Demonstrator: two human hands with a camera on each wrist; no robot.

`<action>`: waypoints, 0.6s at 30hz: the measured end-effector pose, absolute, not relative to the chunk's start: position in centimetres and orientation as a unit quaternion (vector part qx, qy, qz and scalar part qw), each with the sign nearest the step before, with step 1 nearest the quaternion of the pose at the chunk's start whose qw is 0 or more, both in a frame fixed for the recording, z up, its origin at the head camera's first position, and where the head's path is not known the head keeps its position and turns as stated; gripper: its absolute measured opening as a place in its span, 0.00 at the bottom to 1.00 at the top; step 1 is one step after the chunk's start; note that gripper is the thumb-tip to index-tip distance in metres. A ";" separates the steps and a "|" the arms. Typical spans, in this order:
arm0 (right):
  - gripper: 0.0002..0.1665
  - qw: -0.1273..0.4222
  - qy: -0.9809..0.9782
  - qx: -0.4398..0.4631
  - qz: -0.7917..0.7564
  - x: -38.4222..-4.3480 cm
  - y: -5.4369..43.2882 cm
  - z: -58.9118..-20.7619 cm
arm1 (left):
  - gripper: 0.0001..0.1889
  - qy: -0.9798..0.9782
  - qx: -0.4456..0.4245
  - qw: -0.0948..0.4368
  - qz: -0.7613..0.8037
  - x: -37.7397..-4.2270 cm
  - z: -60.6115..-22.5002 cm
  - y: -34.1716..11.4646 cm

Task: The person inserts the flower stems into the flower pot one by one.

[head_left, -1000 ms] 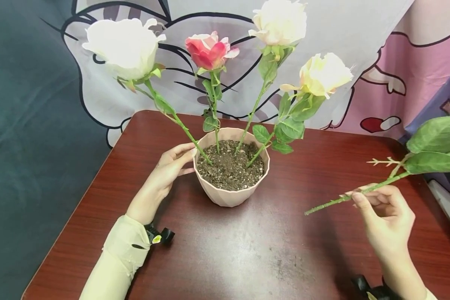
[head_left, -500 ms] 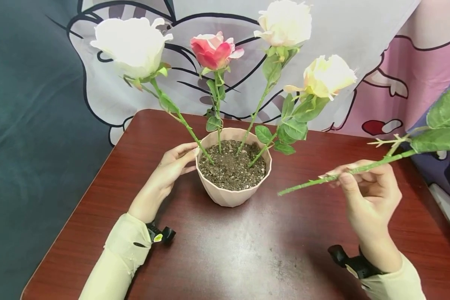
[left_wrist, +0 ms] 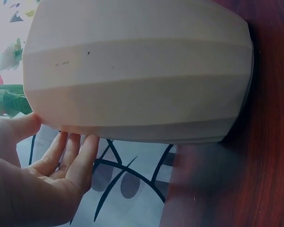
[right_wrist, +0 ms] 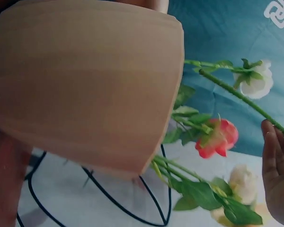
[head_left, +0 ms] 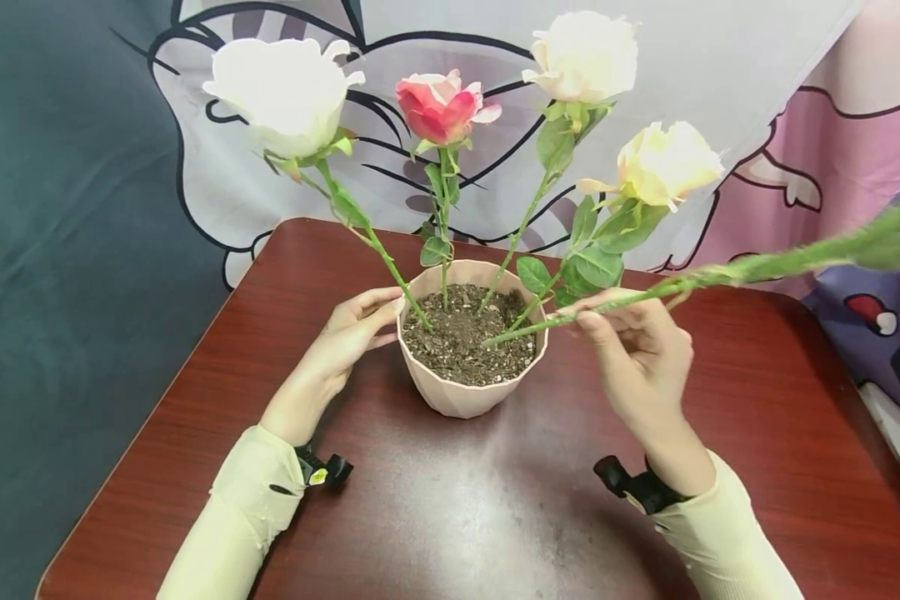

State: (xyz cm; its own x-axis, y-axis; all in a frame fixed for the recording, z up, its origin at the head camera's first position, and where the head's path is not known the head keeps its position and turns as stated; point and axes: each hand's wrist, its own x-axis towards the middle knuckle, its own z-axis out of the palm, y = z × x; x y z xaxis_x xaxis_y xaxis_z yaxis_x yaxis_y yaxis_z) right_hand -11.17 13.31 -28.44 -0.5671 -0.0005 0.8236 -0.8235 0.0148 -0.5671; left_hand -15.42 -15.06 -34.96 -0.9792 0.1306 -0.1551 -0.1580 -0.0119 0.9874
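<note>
A pale pink faceted flowerpot (head_left: 465, 398) filled with dark soil (head_left: 465, 342) stands on the table. My left hand (head_left: 345, 337) grips its left rim, with the thumb at the edge and the fingers against the outer wall; the left wrist view shows these fingers (left_wrist: 68, 158) from close by. My right hand (head_left: 637, 358) pinches a green flower stem (head_left: 562, 323) between thumb and fingers. The stem slants down to the left, its cut tip over the soil; whether it touches is hard to tell. Its leafy end is blurred and its bloom lies outside the head view.
In the pot stand a white rose (head_left: 285, 96), a red-pink rose (head_left: 442, 108), a cream rose (head_left: 585, 58) and a pale yellow rose (head_left: 663, 167). Behind the reddish-brown table (head_left: 450, 517) hangs a cartoon-printed cloth (head_left: 457, 50); a dark teal cloth (head_left: 67, 250) is at left.
My right hand has moved left with the flower stem, from the table's right side to the pot, bringing the tip over the soil. My left hand has stayed on the rim.
</note>
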 end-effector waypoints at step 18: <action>0.05 0.324 -0.801 0.327 0.383 -14.2 9.4 -30.8 | 0.23 0.687 -0.002 0.104 0.719 -15.5 -35.1 -15.2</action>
State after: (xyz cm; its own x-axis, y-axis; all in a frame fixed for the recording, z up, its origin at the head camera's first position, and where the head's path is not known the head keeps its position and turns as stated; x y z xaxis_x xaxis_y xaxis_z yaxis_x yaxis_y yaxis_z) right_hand -14.22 9.42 -30.78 -0.5769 -0.2756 0.7690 -0.7715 0.4932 -0.4020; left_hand -15.47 -15.19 -35.12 -0.9783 0.1473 -0.1455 -0.1519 -0.0330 0.9878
